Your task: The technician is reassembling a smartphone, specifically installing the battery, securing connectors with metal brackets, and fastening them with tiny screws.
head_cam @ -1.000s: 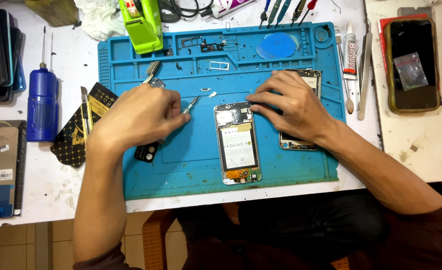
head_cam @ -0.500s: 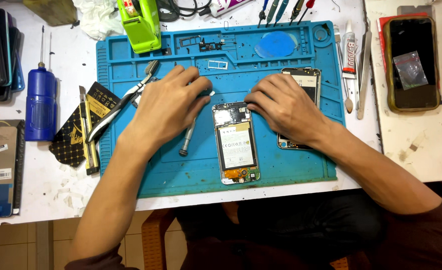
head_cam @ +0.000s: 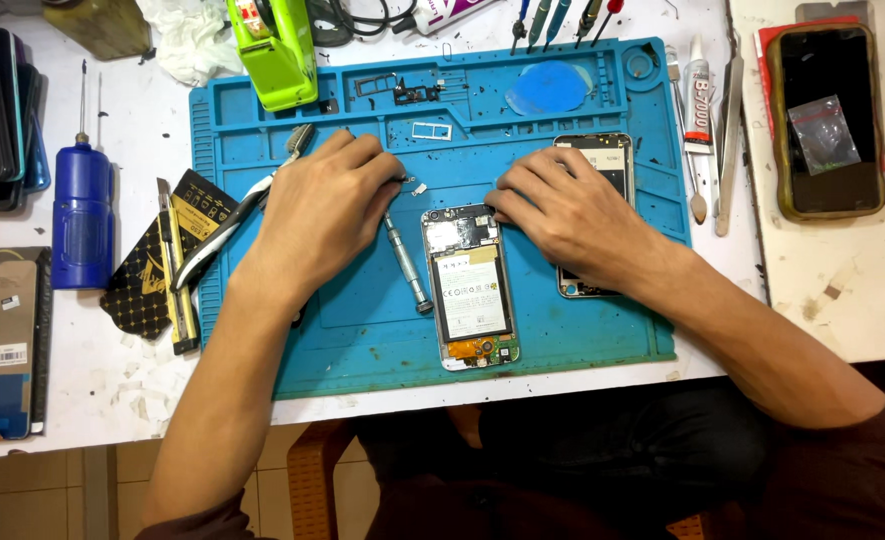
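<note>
White table [head_cam: 842, 300], scuffed and flecked with debris; the room beyond it is out of view. Blue repair mat [head_cam: 362, 330] fills centre frame. Open phone [head_cam: 470, 285] lies at mat centre, back off, battery and boards exposed; disassembly looks partway, internals in place. Left hand [head_cam: 322, 215], centre left, fingers curled down toward small loose parts on the mat, grasping nothing that shows. Right hand [head_cam: 572, 215] rests fingertips on the phone's top edge, loosely bent. Screwdriver [head_cam: 405, 262] lies released between them. Tweezers [head_cam: 237, 215] beside the left wrist.
</note>
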